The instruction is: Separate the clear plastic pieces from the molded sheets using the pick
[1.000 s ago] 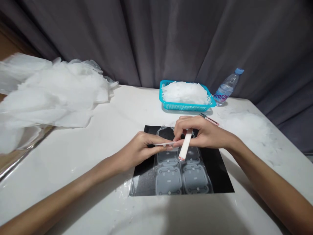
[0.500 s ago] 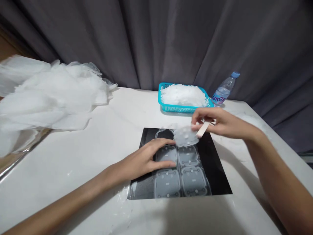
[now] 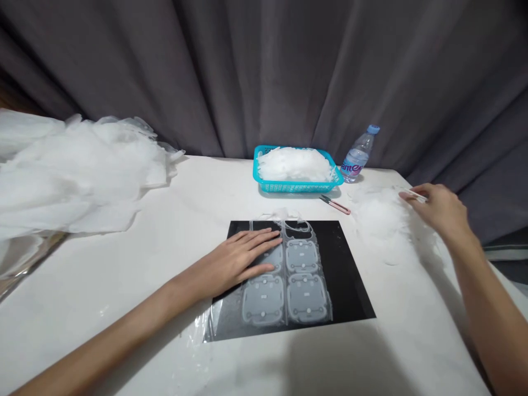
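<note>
My left hand (image 3: pixel 243 256) lies flat, fingers stretched, on a clear plastic sheet (image 3: pixel 284 286) with several rounded frosted panels. The sheet rests on a black board (image 3: pixel 346 286); part of one panel is hidden under my hand. At the sheet's far end are cut-out openings with thin leftover edges. On the right, my right hand (image 3: pixel 443 212) is closed around a slim white tool like tweezers (image 3: pixel 414 195). It is beside a loose pile of whitish translucent pieces (image 3: pixel 381 220). No panel is visible in its fingers.
A turquoise basket (image 3: pixel 297 188) full of white pieces stands at the back, with a water bottle (image 3: pixel 355 159) to its right. Thread snips (image 3: pixel 335 204) with pink handles lie before it. A large heap of white sheets (image 3: pixel 70 170) covers the left. A grey curtain (image 3: pixel 231 71) hangs behind.
My right hand has moved right from the board to the pile, and the frosted panel it held is no longer in it. The snips now show. My left hand has flattened out.
</note>
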{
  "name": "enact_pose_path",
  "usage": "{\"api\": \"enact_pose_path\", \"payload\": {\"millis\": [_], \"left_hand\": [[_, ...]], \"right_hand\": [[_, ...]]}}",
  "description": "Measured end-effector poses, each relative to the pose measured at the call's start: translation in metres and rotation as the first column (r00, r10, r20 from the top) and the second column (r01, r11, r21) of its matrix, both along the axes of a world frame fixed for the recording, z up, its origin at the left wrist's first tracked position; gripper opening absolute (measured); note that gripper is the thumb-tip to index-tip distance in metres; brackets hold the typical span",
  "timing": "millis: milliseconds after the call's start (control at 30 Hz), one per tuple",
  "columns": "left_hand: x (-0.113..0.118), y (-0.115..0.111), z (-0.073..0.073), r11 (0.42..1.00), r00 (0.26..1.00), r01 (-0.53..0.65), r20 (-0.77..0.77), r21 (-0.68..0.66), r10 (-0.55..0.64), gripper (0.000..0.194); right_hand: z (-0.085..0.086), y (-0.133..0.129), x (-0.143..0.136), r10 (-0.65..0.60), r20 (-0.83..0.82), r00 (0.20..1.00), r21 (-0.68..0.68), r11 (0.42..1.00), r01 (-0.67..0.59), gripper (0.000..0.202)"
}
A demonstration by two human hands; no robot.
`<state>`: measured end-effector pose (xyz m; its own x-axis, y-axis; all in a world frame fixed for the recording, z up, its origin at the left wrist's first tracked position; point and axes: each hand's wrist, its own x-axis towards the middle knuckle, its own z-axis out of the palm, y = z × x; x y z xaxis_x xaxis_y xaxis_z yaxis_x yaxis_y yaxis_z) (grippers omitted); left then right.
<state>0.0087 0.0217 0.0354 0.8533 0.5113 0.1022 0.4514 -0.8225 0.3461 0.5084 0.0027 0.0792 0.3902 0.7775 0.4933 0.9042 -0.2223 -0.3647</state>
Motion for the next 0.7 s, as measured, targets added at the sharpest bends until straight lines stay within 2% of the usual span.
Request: {"api": "enact_pose_path", "payload": {"millis": [33, 100, 200, 267, 300, 367, 400, 433, 500, 567, 700], "left_hand": [[-0.001, 0.002, -0.001, 1.000, 1.000, -0.011, -0.005, 0.029, 0.011, 0.057], [0.001, 0.003, 0.001, 0.994, 0.999, -0.032, -0.030, 0.102, 0.035, 0.055], [0.015, -0.004, 0.010, 0.977, 0.996, -0.065, -0.047, 0.204, 0.076, 0.052], [0.030, -0.012, 0.018, 0.980, 0.998, -0.047, -0.027, 0.194, 0.053, 0.048], [0.038, -0.015, 0.020, 0.990, 1.000, -0.002, -0.020, 0.142, 0.005, 0.048], [0.050, -0.019, 0.020, 0.997, 0.997, 0.071, -0.005, 0.036, -0.071, 0.054], [0.053, -0.019, 0.017, 0.996, 0.996, 0.088, 0.015, -0.001, -0.088, 0.058], [0.055, -0.018, 0.012, 0.996, 0.996, 0.085, 0.038, -0.030, -0.084, 0.062], [0.056, -0.015, 0.003, 0.996, 0.995, 0.074, 0.074, -0.057, -0.070, 0.066], [0.054, -0.013, -0.005, 0.996, 0.994, 0.066, 0.089, -0.056, -0.061, 0.067], [0.054, -0.014, -0.008, 0.998, 0.995, 0.059, 0.085, -0.030, -0.056, 0.069]], "right_hand": [[-0.003, -0.003, -0.011, 0.004, 0.032, 0.999, 0.096, 0.995, -0.007, 0.033], [-0.005, -0.009, -0.040, 0.060, 0.056, 0.997, 0.189, 0.979, -0.070, 0.041], [-0.008, -0.017, -0.088, 0.350, 0.054, 0.935, 0.228, 0.907, -0.353, 0.063], [-0.013, -0.025, -0.117, 0.624, -0.118, 0.773, 0.224, 0.775, -0.591, 0.069], [-0.016, -0.029, -0.129, 0.730, -0.219, 0.647, 0.168, 0.682, -0.712, 0.072], [-0.024, -0.038, -0.150, 0.810, -0.418, 0.412, 0.108, 0.494, -0.863, 0.073], [-0.027, -0.043, -0.157, 0.818, -0.477, 0.321, 0.099, 0.413, -0.905, 0.069], [-0.030, -0.046, -0.164, 0.824, -0.502, 0.261, 0.105, 0.358, -0.928, 0.061], [-0.034, -0.051, -0.172, 0.820, -0.525, 0.229, 0.087, 0.319, -0.944, 0.039], [-0.035, -0.052, -0.177, 0.805, -0.541, 0.244, 0.054, 0.322, -0.945, 0.021], [-0.036, -0.048, -0.178, 0.752, -0.605, 0.262, 0.020, 0.344, -0.939, 0.014]]}}
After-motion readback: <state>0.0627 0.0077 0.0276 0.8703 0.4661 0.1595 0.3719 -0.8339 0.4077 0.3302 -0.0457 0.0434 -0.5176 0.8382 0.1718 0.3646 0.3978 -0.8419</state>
